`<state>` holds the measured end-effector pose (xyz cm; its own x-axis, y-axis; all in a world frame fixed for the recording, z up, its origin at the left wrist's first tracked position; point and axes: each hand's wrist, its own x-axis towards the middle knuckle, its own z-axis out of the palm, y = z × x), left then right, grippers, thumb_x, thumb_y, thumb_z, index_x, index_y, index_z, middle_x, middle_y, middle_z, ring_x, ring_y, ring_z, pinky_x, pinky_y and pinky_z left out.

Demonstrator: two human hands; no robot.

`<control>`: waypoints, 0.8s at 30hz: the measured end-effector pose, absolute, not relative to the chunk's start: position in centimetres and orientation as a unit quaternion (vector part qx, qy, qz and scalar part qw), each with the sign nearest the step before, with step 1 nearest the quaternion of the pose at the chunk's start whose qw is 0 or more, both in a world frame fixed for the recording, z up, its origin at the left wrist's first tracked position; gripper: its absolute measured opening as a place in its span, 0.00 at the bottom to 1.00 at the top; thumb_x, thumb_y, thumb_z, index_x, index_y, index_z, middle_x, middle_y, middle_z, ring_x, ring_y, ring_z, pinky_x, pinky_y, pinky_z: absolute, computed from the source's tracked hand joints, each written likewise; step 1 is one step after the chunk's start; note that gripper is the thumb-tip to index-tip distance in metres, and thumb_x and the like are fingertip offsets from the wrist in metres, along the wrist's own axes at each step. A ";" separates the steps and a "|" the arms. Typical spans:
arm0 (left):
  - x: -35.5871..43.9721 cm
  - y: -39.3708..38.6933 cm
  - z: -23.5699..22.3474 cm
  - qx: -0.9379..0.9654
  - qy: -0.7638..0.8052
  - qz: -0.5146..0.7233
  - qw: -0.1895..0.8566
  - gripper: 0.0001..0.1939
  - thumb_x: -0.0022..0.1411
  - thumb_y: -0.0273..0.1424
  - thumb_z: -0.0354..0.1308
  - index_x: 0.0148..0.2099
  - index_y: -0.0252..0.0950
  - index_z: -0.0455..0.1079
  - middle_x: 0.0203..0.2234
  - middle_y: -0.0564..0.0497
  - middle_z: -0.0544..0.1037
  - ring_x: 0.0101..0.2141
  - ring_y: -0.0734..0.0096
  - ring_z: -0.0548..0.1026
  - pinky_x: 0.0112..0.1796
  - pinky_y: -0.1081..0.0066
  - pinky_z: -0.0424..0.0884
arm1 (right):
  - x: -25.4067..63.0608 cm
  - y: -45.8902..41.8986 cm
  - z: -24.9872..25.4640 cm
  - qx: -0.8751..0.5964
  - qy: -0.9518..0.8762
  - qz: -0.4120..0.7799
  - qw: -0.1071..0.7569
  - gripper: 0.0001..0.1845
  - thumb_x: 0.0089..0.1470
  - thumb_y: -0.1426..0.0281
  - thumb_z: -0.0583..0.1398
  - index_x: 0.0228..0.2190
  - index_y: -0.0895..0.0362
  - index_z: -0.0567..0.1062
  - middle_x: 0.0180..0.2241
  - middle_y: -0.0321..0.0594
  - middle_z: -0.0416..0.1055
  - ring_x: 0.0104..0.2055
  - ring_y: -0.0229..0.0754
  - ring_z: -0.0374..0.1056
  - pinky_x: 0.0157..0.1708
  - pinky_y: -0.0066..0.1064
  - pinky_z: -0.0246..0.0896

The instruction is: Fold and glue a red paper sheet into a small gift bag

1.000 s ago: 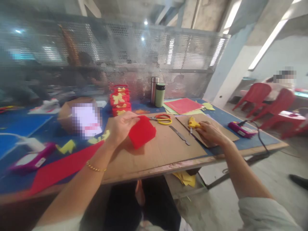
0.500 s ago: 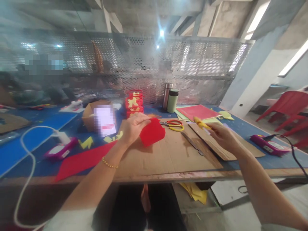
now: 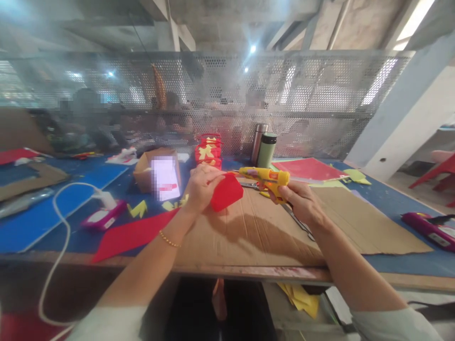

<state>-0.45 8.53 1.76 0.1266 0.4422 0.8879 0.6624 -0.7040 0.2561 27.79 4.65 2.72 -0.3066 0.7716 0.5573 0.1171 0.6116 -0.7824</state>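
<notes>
Red felt (image 3: 229,192) is pinched in the left hand (image 3: 202,187). The glue gun (image 3: 265,175), gripped by the right hand (image 3: 302,201), is best steadied at the felt's upper edge.

the yellow glue gun (image 3: 265,176) partly covers the scissors (image 3: 250,185); the green flask (image 3: 266,152) masks part of the steel flask (image 3: 259,129); the lit screen (image 3: 168,182) is pixelated, unreadable; the right edge crops the purple box (image 3: 426,229) and red chair (image 3: 434,174); shapes behind the perforated panel (image 3: 220,85) are blurred.
</notes>
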 end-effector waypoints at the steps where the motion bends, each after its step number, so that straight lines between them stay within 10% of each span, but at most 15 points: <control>1: -0.3 8.4 1.8 -0.746 -0.374 -0.542 0.100 0.05 0.65 0.31 0.64 0.40 0.44 0.81 0.34 0.52 0.82 0.40 0.63 0.75 0.45 0.58 0.67 | 28.0 4.5 2.5 -0.298 -0.738 0.327 0.509 0.28 0.56 0.43 0.60 0.28 0.56 0.78 0.22 0.37 0.66 0.24 0.38 0.58 0.23 0.31 0.54; 24: 0.1 7.8 1.9 -0.765 -0.335 -0.540 0.109 0.07 0.68 0.33 0.61 0.42 0.46 0.82 0.34 0.52 0.84 0.39 0.65 0.76 0.44 0.60 0.66 | 27.7 3.2 2.6 -0.305 -0.751 0.324 0.488 0.28 0.58 0.45 0.60 0.23 0.56 0.75 0.25 0.38 0.64 0.26 0.38 0.57 0.25 0.31 0.56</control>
<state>0.13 7.81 1.89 0.1934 0.3941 0.8985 0.6300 -0.7519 0.1942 27.72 3.23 2.60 -0.3378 0.7741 0.5354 0.1423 0.6043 -0.7839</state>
